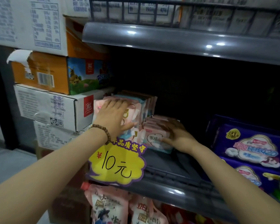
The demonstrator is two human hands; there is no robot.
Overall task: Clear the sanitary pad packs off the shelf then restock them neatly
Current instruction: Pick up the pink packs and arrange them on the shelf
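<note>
Several tall pink and teal sanitary pad packs (144, 104) stand in a row at the left end of the dark grey shelf (173, 168). My left hand (115, 115), with a bead bracelet on its wrist, lies flat against the front of that row with straight fingers. A lower row of small pink packs (152, 126) stands just to the right. My right hand (173, 133) rests on those, fingers spread over their tops and right side, thumb on the front pack.
A yellow price sign (118, 164) reading 10 hangs off the shelf's front edge. Purple packs (249, 149) are stacked at the right. Cardboard boxes (55, 97) are piled to the left. Another shelf (184, 41) is overhead, and pink pouches (110, 207) hang below.
</note>
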